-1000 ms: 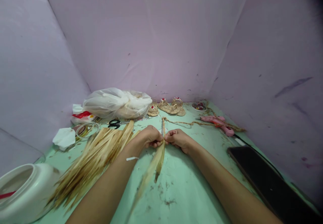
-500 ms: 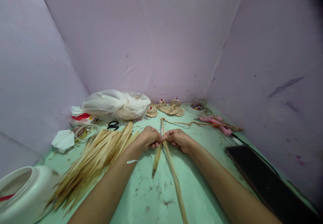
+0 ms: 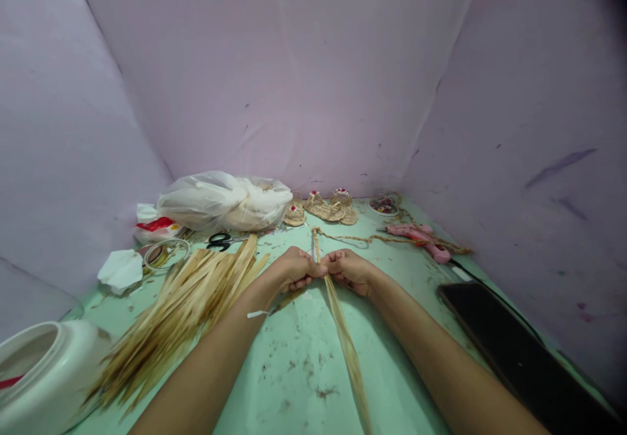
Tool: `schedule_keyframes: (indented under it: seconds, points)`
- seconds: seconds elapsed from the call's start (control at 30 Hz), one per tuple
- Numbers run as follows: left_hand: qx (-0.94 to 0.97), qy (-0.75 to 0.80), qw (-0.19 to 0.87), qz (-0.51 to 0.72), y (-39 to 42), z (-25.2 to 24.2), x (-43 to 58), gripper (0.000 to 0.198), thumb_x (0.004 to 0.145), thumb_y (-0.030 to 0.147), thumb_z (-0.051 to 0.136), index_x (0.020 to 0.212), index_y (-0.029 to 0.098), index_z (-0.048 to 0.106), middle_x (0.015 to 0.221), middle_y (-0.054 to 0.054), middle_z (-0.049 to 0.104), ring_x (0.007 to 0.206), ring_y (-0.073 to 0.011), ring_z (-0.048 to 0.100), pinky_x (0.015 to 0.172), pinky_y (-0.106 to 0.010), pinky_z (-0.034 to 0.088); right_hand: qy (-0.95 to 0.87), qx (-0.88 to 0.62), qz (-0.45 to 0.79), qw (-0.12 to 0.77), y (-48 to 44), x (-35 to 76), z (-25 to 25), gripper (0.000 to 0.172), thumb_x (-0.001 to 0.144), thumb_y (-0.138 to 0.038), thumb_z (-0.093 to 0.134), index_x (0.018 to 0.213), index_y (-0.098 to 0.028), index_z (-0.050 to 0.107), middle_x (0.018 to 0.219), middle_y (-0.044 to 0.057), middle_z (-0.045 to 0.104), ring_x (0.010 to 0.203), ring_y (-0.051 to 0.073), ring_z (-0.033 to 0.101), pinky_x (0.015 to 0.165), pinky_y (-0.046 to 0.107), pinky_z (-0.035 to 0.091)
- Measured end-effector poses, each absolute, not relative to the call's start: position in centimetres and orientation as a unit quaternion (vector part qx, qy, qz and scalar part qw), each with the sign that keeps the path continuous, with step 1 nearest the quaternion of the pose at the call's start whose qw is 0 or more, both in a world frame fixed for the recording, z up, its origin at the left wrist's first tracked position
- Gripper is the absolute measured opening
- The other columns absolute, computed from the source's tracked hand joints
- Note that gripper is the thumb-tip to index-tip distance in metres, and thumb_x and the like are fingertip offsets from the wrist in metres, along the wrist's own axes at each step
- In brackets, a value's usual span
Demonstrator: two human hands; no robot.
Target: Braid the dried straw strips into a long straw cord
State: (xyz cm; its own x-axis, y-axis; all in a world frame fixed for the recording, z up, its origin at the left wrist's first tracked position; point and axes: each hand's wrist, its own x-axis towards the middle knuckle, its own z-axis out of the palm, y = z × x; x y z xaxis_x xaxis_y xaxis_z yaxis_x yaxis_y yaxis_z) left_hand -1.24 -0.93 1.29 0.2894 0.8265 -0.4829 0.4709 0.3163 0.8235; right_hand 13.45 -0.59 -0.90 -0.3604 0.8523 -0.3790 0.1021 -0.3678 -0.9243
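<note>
My left hand [image 3: 298, 269] and my right hand [image 3: 350, 270] meet at the middle of the table, fingertips pinched together on a braid [image 3: 316, 242] of dried plant fibre. From that pinch a long pale fibre strip [image 3: 347, 343] runs down toward me. A shorter, browner strip [image 3: 289, 300] sticks out under my left hand, partly hidden by it. Beyond my hands the braid reaches a small knot, where a thin twisted cord [image 3: 362, 239] leads off to the right. The exact grip of the fingertips is partly covered.
Left of my arm lie a pile of dried strips [image 3: 181, 317], scissors [image 3: 221, 241], a tape roll [image 3: 166, 255] and a white pot [image 3: 73, 370]. Behind are a plastic bag [image 3: 225, 201], woven slippers [image 3: 326, 209] and a dish of beads [image 3: 384, 206]. Rightward: a pink glue gun [image 3: 421, 238] and a dark phone [image 3: 509, 343].
The shorter strip has swung from hanging down to the left, under my left hand. The long strip looks wider and flatter. My fingertips have shifted slightly right and pressed closer together.
</note>
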Motion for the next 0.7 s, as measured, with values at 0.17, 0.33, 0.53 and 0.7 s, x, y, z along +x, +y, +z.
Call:
schedule_keyframes:
  seconds: [0.17,0.33,0.53,0.7]
  points:
    - [0.567,0.595,0.552,0.140,-1.0,2.0,-1.1,0.032,0.059,0.035,0.064,0.050,0.016,0.041,0.035,0.006,0.037,0.030,-0.0040,0.029,0.033,-0.018,0.019,-0.487,-0.497,0.654,0.297,-0.7,13.3,-0.8,0.009,0.052,-0.017,0.059,0.054,-0.013,0.051,0.034,-0.009,0.035,0.031,0.002,0.020,0.034,0.019,0.008]
    - [0.573,0.592,0.557,0.107,-1.0,2.2,-1.3,0.021,0.066,0.027,0.052,0.051,0.016,0.044,0.035,0.004,0.037,0.029,-0.0049,0.029,0.033,-0.019,0.019,-0.479,-0.491,0.671,0.281,-0.8,13.5,-0.5,0.008,0.056,-0.019,0.058,0.057,-0.013,0.052,0.041,-0.005,0.044,0.032,0.001,0.023,0.033,0.017,0.009]
    - [0.603,0.575,0.541,0.119,-1.0,1.6,-1.3,0.013,0.062,0.021,0.047,0.050,0.015,0.046,0.036,0.004,0.038,0.029,-0.0054,0.030,0.033,-0.019,0.021,-0.468,-0.475,0.694,0.272,-0.8,13.7,-0.3,0.008,0.060,-0.019,0.056,0.059,-0.012,0.052,0.044,-0.004,0.045,0.032,0.001,0.023,0.033,0.016,0.008]
    - [0.602,0.575,0.536,0.139,-0.9,1.2,-1.5,0.011,0.061,0.022,0.047,0.052,0.016,0.046,0.037,0.004,0.038,0.030,-0.0056,0.029,0.033,-0.019,0.019,-0.456,-0.473,0.702,0.275,-0.8,13.7,-0.4,0.011,0.059,-0.019,0.059,0.056,-0.012,0.051,0.037,-0.007,0.040,0.030,0.001,0.023,0.032,0.016,0.011]
